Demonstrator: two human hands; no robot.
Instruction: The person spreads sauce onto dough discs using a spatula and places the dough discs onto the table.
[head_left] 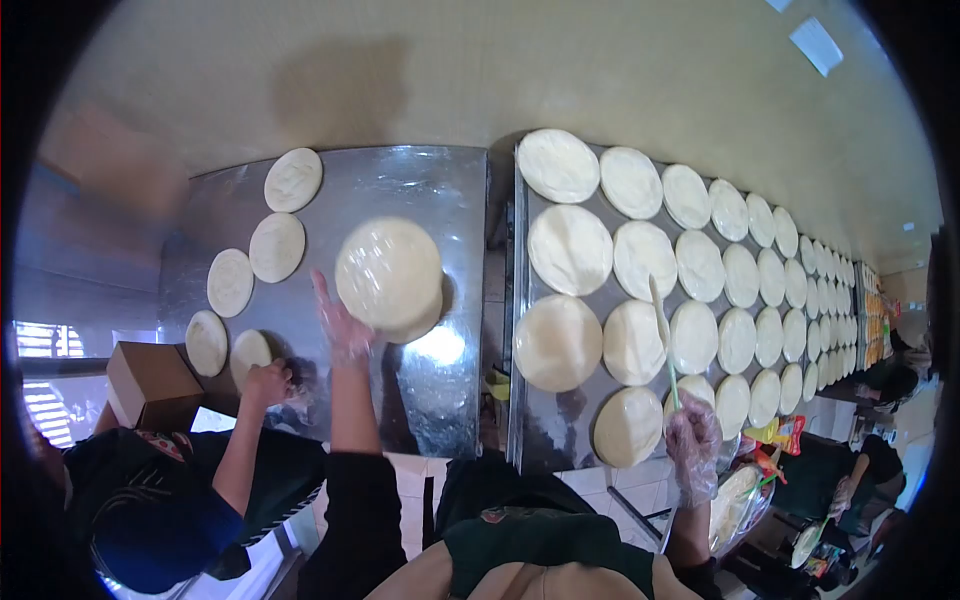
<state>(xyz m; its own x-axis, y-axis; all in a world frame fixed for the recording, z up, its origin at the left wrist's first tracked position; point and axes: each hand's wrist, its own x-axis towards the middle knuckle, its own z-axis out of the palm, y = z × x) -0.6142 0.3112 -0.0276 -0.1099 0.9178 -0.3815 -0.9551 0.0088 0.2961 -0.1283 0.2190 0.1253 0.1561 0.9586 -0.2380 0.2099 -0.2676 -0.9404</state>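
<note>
Our left fingers (321, 290), spread wide, could let the dough disc (390, 270) drop; our right fingers (684, 428) grip a green-handled tool (660, 322).

The light in here is moderate, a little cool; the slats (48, 341) off left burn almost white, and a hard glare spot sits on the shiny table (462, 250). A soft shadow darkens the wall (480, 90). Everything bows toward black edges, the far dough (823, 294) turning small and indistinct.
</note>
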